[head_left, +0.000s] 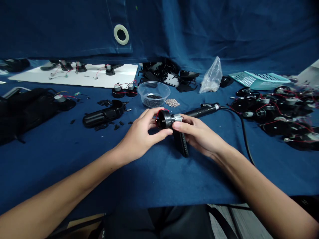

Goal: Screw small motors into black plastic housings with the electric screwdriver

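Both hands meet in front of me. My left hand (142, 132) grips a round black plastic housing (164, 119) from the left, with a red wire looped at its back. A small silver motor (177, 118) sticks out of the housing's right side. My right hand (199, 134) holds the same part at the motor end, with its fingers over the silver can. Below the hands, a black ribbed plastic piece (181, 143) stands partly hidden; it seems to be held with the part, but I cannot tell for certain.
A black electric screwdriver (201, 111) with a cable lies just beyond my right hand. A clear bowl of small black parts (153, 94), a silver pile of small parts (172, 102) and an open black housing (103, 114) lie on the blue cloth. Wired black assemblies (271, 113) crowd the right.
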The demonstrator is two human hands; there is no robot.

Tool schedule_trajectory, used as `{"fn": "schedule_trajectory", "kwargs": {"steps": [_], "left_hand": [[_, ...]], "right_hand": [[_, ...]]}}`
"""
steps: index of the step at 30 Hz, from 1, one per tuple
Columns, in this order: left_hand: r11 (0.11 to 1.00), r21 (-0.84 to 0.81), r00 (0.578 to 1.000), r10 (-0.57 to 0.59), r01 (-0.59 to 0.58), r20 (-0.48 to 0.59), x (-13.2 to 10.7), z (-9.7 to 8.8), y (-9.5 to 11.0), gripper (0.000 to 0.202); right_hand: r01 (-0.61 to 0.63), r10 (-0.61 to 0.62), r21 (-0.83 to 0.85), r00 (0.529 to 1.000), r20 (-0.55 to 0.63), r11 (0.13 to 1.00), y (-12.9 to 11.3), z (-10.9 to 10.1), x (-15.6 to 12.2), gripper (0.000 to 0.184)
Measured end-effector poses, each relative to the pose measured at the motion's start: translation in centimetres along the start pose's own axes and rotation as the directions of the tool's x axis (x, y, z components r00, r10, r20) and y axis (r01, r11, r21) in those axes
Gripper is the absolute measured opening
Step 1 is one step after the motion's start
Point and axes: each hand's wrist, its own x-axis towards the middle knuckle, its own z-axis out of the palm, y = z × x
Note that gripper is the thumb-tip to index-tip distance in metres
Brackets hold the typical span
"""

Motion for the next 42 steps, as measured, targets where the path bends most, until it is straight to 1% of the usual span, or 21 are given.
{"fn": "schedule_trajectory", "kwargs": {"steps": [4, 9, 12, 16, 19, 20, 22, 24, 25, 26, 27, 29, 30, 31, 33, 35, 37, 38, 40, 42], "left_hand": [[1.000, 0.004, 1.000, -0.013, 0.013, -0.009, -0.1, 0.1, -0.2, 0.049], [1.000, 0.018, 1.000, -0.003, 0.003, -0.019, -0.1, 0.2, -0.2, 0.051], [0.999, 0.023, 0.998, 0.031, -0.029, -0.059, -0.1, 0.2, 0.0, 0.053], [0.997, 0.018, 0.989, 0.076, -0.075, -0.129, 0.0, 0.3, 0.1, 0.054], [0.995, -0.047, 0.983, 0.075, -0.084, -0.168, 0.2, 0.1, 0.1, 0.056], [0.994, -0.071, 0.984, 0.069, -0.082, -0.164, 0.4, 0.0, 0.1, 0.057], [0.994, -0.088, 0.992, 0.053, -0.063, -0.115, 0.8, -0.6, 0.0, 0.059], [0.997, -0.073, 0.999, 0.016, -0.019, -0.041, 1.3, -1.5, -0.1, 0.055], [0.998, -0.056, 1.000, -0.012, 0.012, -0.004, 1.6, -2.1, -0.2, 0.053], [0.999, -0.030, 0.999, -0.043, 0.044, 0.027, 1.8, -2.7, -0.3, 0.054], [0.997, 0.015, 0.996, -0.071, 0.070, 0.056, 2.0, -3.2, -0.5, 0.057], [0.982, 0.168, 0.988, -0.106, 0.086, 0.110, 2.3, -4.1, -0.7, 0.061], [0.962, 0.261, 0.985, -0.113, 0.075, 0.133, 2.4, -4.5, -0.8, 0.059], [0.934, 0.352, 0.982, -0.117, 0.058, 0.150, 2.4, -4.7, -0.8, 0.056], [0.861, 0.509, 0.979, -0.121, 0.020, 0.167, 2.3, -4.9, -0.6, 0.051], [0.775, 0.632, 0.979, -0.120, -0.012, 0.165, 2.3, -5.0, -0.3, 0.049], [0.707, 0.706, 0.977, -0.113, -0.047, 0.179, 2.2, -4.9, -0.1, 0.050], [0.696, 0.715, 0.975, -0.104, -0.069, 0.195, 2.2, -4.9, -0.1, 0.050], [0.709, 0.694, 0.965, -0.077, -0.125, 0.252, 2.1, -4.7, -0.1, 0.055], [0.728, 0.662, 0.946, -0.059, -0.179, 0.320, 2.0, -4.4, -0.3, 0.070]], "right_hand": [[-0.009, 0.009, 0.001, 1.000, 0.014, 1.000, 0.2, -0.1, 0.1, 0.031], [0.009, -0.009, -0.038, 1.000, 0.011, 0.999, 0.0, 0.1, 0.1, 0.029], [0.044, -0.042, -0.036, 0.998, 0.044, 0.998, -0.1, 0.1, -0.1, 0.035], [0.056, -0.052, -0.054, 0.997, 0.064, 0.997, 0.0, -0.3, -0.2, 0.042], [0.077, -0.074, -0.103, 0.997, 0.034, 0.992, 0.1, -0.7, -0.1, 0.043], [0.094, -0.093, -0.133, 0.996, 0.009, 0.987, 0.0, -0.8, 0.0, 0.043], [0.134, -0.148, -0.224, 0.988, -0.046, 0.965, -0.1, -1.1, 0.1, 0.044], [0.191, -0.238, -0.388, 0.968, -0.077, 0.902, -0.3, -1.3, 0.1, 0.047], [0.222, -0.292, -0.499, 0.954, -0.066, 0.838, -0.4, -1.5, 0.1, 0.049], [0.254, -0.347, -0.616, 0.937, -0.034, 0.746, -0.4, -1.6, 0.1, 0.052], [0.282, -0.395, -0.723, 0.919, 0.014, 0.631, -0.5, -1.7, 0.0, 0.056], [0.317, -0.439, -0.860, 0.890, 0.125, 0.400, -0.5, -1.8, -0.1, 0.059], [0.324, -0.438, -0.892, 0.884, 0.166, 0.316, -0.5, -1.8, -0.2, 0.060], [0.324, -0.431, -0.910, 0.882, 0.192, 0.259, -0.5, -1.8, -0.2, 0.059], [0.313, -0.398, -0.927, 0.892, 0.213, 0.207, -0.3, -1.7, -0.3, 0.058], [0.302, -0.354, -0.933, 0.909, 0.221, 0.194, -0.1, -1.6, -0.2, 0.059], [0.297, -0.296, -0.935, 0.926, 0.232, 0.196, 0.2, -1.4, -0.1, 0.058], [0.292, -0.270, -0.936, 0.934, 0.234, 0.197, 0.3, -1.2, -0.1, 0.059], [0.288, -0.241, -0.937, 0.941, 0.239, 0.198, 0.3, -1.1, 0.0, 0.062], [0.310, -0.252, -0.923, 0.934, 0.251, 0.229, 0.1, -1.3, 0.1, 0.064]]}}
